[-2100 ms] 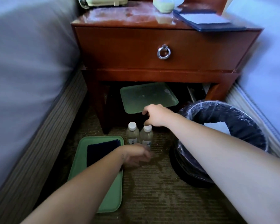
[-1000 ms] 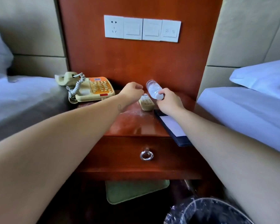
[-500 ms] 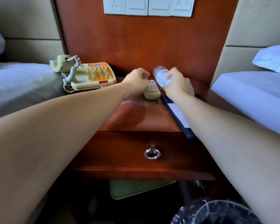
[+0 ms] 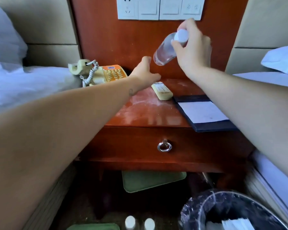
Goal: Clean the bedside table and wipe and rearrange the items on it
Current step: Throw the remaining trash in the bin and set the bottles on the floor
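the right hand [image 4: 192, 50] is seen raised above the back of the bedside table [image 4: 145, 115], and a clear bottle [image 4: 164, 51] is gripped by it at the neck, fingers curled round the white cap. the bottle is held clear of the tabletop, tilted, with its cap up toward the right and its base down toward the left, in front of the wooden wall panel. the left hand [image 4: 145, 72] is stretched out just beside the bottle's base, fingers extended and nothing held; whether the base is touched by a fingertip cannot be told. the two hands are kept apart, with the bottle between them.

on the tabletop, a remote control [image 4: 162, 91] is lying flat just below the left hand, and a whitish dusty film is spread over the wood around it. a telephone [image 4: 106, 73] with an orange keypad is set at the back left, its handset off to the side on a coiled cord. a dark folder [image 4: 201, 113] with a white sheet is laid at the right edge.

lower down, a green tray [image 4: 150, 181] is seen under the table, two capped bottles [image 4: 130, 220] are standing on the floor, and a lined bin [image 4: 223, 208] is placed at the right.
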